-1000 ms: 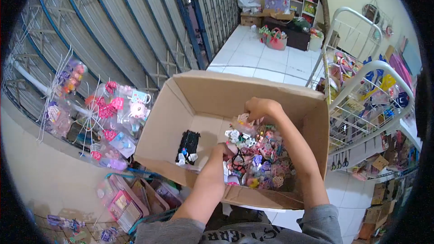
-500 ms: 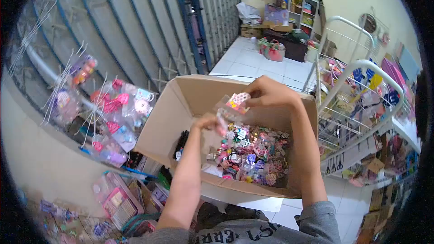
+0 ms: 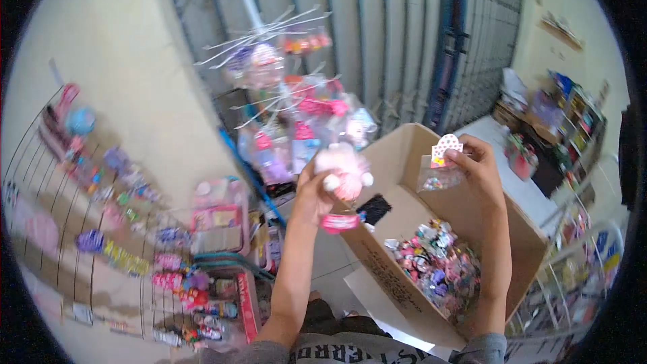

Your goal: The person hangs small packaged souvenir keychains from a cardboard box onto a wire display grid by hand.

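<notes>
Head view: cardboard box [image 3: 404, 182] holds trinket packets [image 3: 438, 266]; right hand [image 3: 478, 162] pinches one packet [image 3: 441, 165], left hand [image 3: 317, 192] grips pink toy [image 3: 344, 172].

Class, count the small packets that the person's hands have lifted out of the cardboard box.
2: a pink packet in the left hand, a clear packet in the right hand. More stay in the cardboard box.

Cream wall [image 3: 114, 47] filling left side, wire grid panel [image 3: 81, 229] hanging on it, carrying small packets. Blue-grey folding metal gate [image 3: 404, 34] running across back. White tiled floor [image 3: 488, 131] showing beyond. Shelf unit [image 3: 573, 114] standing at far right, blurred. Daylight brightening room evenly.
</notes>
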`<control>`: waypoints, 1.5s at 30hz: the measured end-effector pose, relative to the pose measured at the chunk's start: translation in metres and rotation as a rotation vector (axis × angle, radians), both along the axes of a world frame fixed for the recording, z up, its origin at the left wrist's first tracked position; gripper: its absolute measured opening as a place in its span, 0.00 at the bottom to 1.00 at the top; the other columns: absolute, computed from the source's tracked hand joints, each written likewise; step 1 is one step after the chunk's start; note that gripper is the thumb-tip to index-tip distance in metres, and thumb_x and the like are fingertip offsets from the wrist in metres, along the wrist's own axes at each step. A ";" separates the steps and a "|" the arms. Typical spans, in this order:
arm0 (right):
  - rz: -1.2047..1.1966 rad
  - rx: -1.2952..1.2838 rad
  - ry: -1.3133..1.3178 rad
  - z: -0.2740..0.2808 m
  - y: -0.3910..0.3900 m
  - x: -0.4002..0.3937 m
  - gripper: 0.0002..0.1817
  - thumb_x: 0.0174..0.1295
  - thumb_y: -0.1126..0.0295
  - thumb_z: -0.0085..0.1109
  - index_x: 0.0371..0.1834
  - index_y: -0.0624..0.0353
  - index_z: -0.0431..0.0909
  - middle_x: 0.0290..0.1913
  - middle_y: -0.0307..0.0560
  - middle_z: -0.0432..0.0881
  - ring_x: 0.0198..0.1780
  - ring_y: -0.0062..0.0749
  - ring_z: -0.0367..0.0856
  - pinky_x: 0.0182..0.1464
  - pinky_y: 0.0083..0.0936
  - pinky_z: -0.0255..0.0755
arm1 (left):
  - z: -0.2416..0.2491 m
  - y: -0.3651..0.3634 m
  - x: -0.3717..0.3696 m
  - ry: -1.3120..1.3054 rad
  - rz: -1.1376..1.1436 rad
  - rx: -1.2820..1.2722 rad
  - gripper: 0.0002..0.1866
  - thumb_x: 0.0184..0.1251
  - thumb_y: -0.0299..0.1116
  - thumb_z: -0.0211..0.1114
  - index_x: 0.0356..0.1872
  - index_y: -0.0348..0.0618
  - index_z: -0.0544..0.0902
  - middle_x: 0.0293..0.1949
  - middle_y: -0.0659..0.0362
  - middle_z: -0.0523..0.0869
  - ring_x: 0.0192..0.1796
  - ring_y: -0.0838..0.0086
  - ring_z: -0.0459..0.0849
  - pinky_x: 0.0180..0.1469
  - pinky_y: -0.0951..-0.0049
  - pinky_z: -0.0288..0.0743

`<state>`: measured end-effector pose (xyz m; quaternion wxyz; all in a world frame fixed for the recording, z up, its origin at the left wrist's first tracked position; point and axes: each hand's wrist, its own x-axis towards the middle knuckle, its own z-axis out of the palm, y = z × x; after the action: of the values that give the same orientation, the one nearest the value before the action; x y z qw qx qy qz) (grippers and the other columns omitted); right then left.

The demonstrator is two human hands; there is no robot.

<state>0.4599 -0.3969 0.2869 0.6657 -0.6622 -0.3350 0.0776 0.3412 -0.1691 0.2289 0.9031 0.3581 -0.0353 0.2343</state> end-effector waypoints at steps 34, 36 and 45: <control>0.338 0.034 -0.012 0.043 0.287 0.026 0.13 0.51 0.69 0.52 0.37 0.67 0.71 0.28 0.38 0.74 0.31 0.15 0.69 0.35 0.12 0.63 | 0.095 0.347 0.042 -0.047 0.164 0.121 0.22 0.58 0.48 0.44 0.46 0.44 0.66 0.26 0.57 0.73 0.19 0.80 0.70 0.08 0.89 0.59; 0.306 0.052 -0.033 0.040 0.292 0.030 0.13 0.51 0.70 0.52 0.36 0.67 0.71 0.27 0.37 0.74 0.30 0.15 0.69 0.35 0.13 0.64 | 0.094 0.337 0.042 -0.134 0.146 0.231 0.23 0.57 0.51 0.42 0.44 0.43 0.67 0.25 0.58 0.73 0.19 0.81 0.71 0.07 0.89 0.57; 0.291 0.023 0.003 0.034 0.299 0.029 0.13 0.51 0.71 0.52 0.37 0.66 0.70 0.28 0.39 0.75 0.32 0.17 0.71 0.36 0.14 0.66 | 0.091 0.355 0.055 -0.065 0.239 0.244 0.23 0.57 0.54 0.42 0.39 0.44 0.68 0.24 0.59 0.71 0.18 0.82 0.67 0.08 0.89 0.54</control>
<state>0.4891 -0.0975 0.3210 0.6556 -0.5989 -0.4272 0.1704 0.3963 0.1857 0.3200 0.8171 0.4590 -0.0497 0.3454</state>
